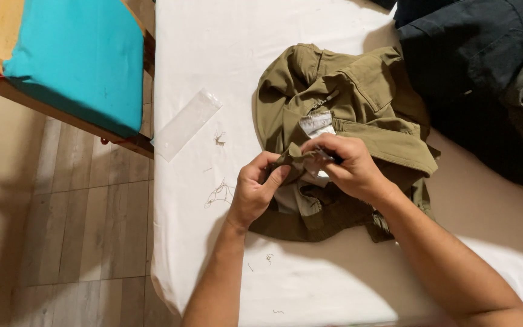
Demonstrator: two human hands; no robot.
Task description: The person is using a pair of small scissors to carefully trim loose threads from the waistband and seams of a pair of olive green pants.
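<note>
At frame centre, your left hand (254, 192) pinched a fold of the olive garment (358, 115) on the white table (225, 48); your right hand (347, 165) gripped a small dark tool beside its pale rectangular label (316, 124). A clear plastic sleeve (186, 123) lay left.

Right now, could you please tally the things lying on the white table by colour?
Olive green: 1, the garment pinched by the left hand and right hand
Dark navy: 1, the clothing pile
Clear: 1, the plastic sleeve
Total: 3, besides some loose thread scraps on the table
</note>
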